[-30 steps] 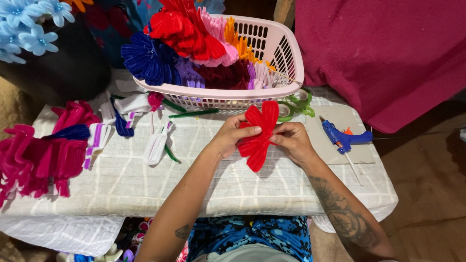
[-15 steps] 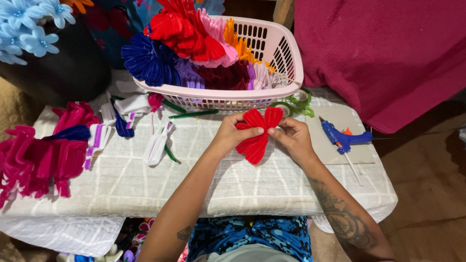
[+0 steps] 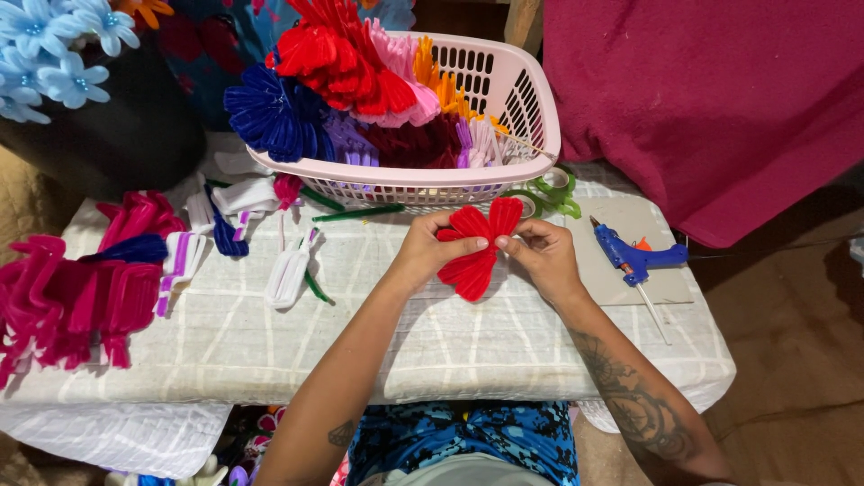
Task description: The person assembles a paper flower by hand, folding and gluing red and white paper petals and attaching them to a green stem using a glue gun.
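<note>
At frame centre, the left hand (image 3: 430, 250) and right hand (image 3: 543, 255) hold a red pipe-cleaner flower (image 3: 475, 250) just above the desk (image 3: 270, 351), fingers of both clamped on its petals. Risk: uneven pinching could bend or flatten a petal loop. The desk carries a pale checked cloth; a pink basket (image 3: 504, 135) of coloured petals sits at upper centre, a blue glue gun (image 3: 634, 259) at right, magenta pieces (image 3: 81, 297) at left.

Head camera looks steeply down; table (image 3: 540, 351) close below.
</note>
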